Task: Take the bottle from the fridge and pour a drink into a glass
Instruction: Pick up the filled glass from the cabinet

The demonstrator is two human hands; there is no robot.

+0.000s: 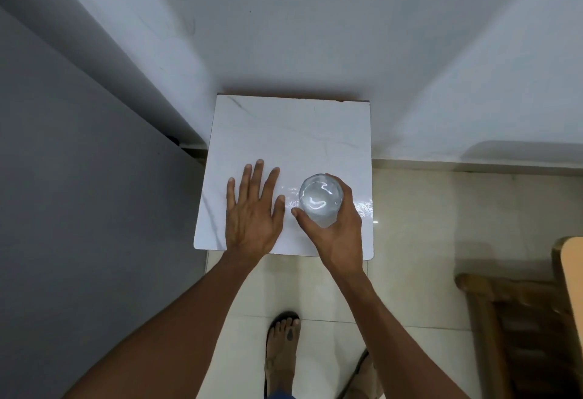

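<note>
A clear glass (320, 198) stands upright on the small white marble-patterned table (290, 133), towards its front right. My right hand (336, 228) is wrapped around the glass from the near side, thumb on its left and fingers on its right. My left hand (254, 209) lies flat on the tabletop just left of the glass, palm down and fingers spread, holding nothing. No bottle is in view.
A tall grey surface (79, 178), possibly the fridge side, rises at the left of the table. White walls meet behind the table. Wooden furniture (520, 320) stands at the right on the tiled floor. My sandalled feet (284, 351) are below the table's front edge.
</note>
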